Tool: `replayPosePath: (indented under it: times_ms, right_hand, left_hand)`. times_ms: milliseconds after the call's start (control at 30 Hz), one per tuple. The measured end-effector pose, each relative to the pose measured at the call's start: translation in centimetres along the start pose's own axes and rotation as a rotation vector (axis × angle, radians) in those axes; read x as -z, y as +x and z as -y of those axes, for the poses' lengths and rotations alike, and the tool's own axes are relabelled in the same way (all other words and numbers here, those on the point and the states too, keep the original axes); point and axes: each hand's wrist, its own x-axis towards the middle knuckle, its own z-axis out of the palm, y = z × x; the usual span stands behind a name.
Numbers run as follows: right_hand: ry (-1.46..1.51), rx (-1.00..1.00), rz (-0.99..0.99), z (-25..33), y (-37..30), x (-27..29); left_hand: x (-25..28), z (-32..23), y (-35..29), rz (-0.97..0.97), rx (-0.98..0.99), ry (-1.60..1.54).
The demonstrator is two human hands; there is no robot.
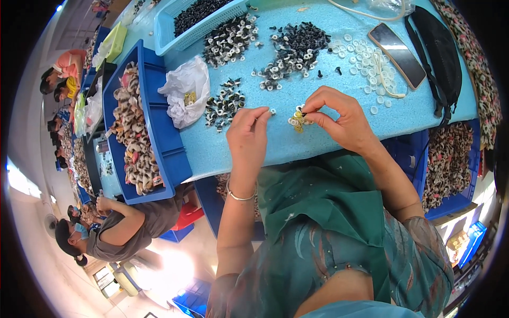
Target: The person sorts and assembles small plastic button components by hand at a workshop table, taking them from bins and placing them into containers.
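My left hand [247,139] is closed in a pinch near the table's front edge, with a small pale round piece [272,112] at its fingertips. Thumb and forefinger of my right hand [342,119] are pressed together on a small black peg, right over a little cluster of yellow and white rings [298,121]. Left of my left hand lies a heap of small black, white and greenish pegs [225,105]. Beyond my hands are a pile of black pegs [302,45], some with white rings, and another mixed pile [230,41].
Clear plastic washers [366,61], a phone [396,54] and a black pouch [440,58] lie at the right. A light-blue basket [183,37] of black pieces stands behind. At the left are a crumpled white bag [185,87] and a blue crate [172,143] of plush pieces; a masked person stands nearby.
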Motion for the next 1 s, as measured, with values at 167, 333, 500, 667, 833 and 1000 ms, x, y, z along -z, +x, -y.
replayPosePath:
  times_ms: [167,333,500,667,833,1000]
  right_hand:
    - [-0.025,-0.018,0.051,0.0,-0.3,-0.8]
    - [-0.123,0.017,0.067,-0.3,-0.4,-1.5]
    - [-0.217,0.217,0.087,-0.2,-0.4,-1.7]
    - [-0.28,0.338,0.091,-0.2,-0.4,-2.0]
    - [-0.333,0.437,0.119,-0.4,-0.5,-2.1]
    - [-0.319,0.432,0.04,0.0,-0.7,-2.7]
  left_hand:
    - [-1.3,1.0,-0.3,0.017,-0.176,0.181]
    - [-1.6,1.1,-0.1,-0.05,-0.36,0.123]
    - [-0.1,-0.1,-1.0,0.245,0.714,-1.233]
    - [-0.4,-0.7,-1.6,0.276,0.81,-1.347]
    - [-0.3,-0.1,-1.8,0.332,0.876,-1.391]
    - [-0.2,-0.1,-2.3,0.449,0.896,-1.539]
